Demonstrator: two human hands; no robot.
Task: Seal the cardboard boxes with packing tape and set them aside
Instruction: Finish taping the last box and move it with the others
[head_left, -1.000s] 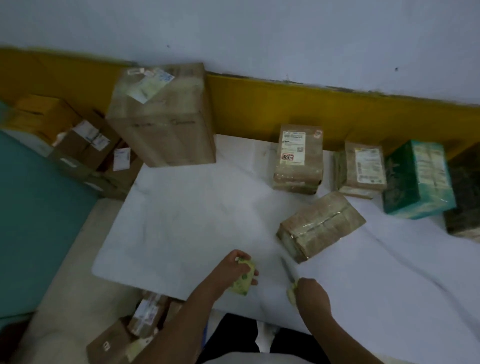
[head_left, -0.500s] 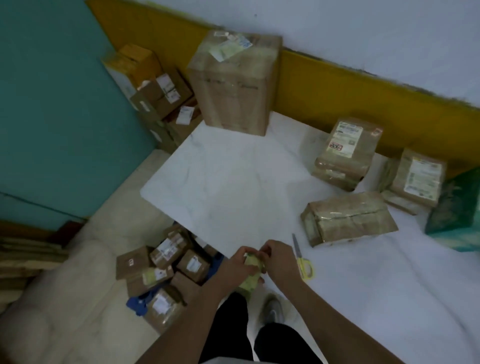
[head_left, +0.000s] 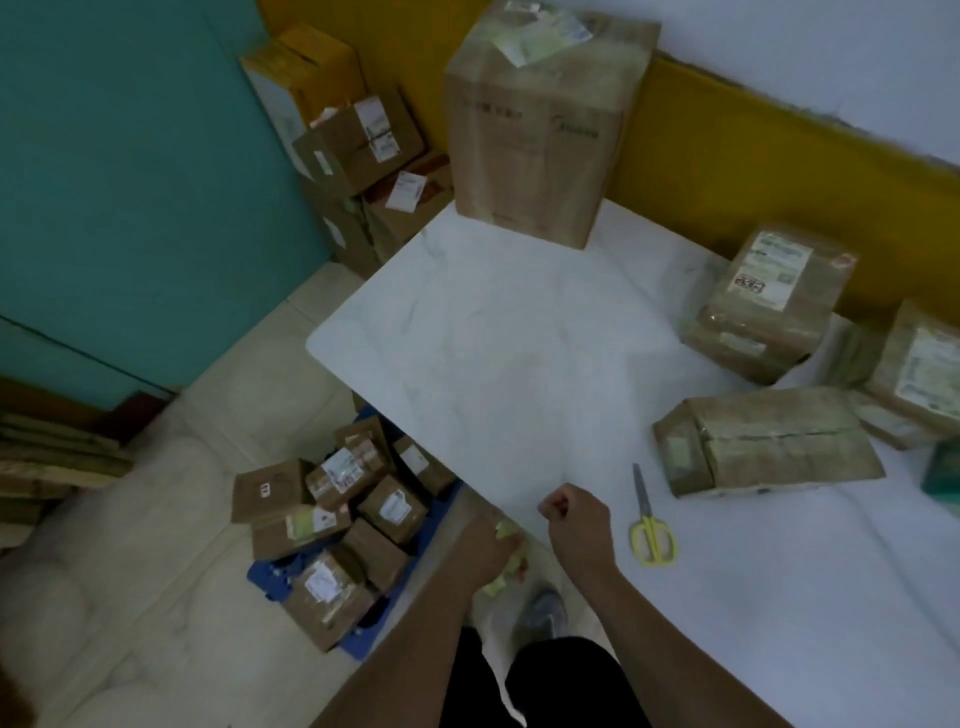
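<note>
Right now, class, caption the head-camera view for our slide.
At the white table, the left hand grips a yellow-green item, the right hand curled near yellow scissors and a taped box.

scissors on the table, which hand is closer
Right. The right hand sits just left of the scissors, over the table; the left hand, holding tape, is farther left, past the table edge.

4 brown cardboard boxes sit on the white tabletop (head_left: 519, 364). A tall box (head_left: 540, 130) stands upright at the far corner with loose labels on top. A long taped box (head_left: 769, 441) lies flat nearest. A labelled box (head_left: 763, 306) sits behind it, and another labelled box (head_left: 914, 374) is at the right edge. A heap of small boxes (head_left: 337, 519) lies on the floor. The left hand (head_left: 483, 551) has a crumpled yellow-green scrap (head_left: 503, 529) in its grip.
</note>
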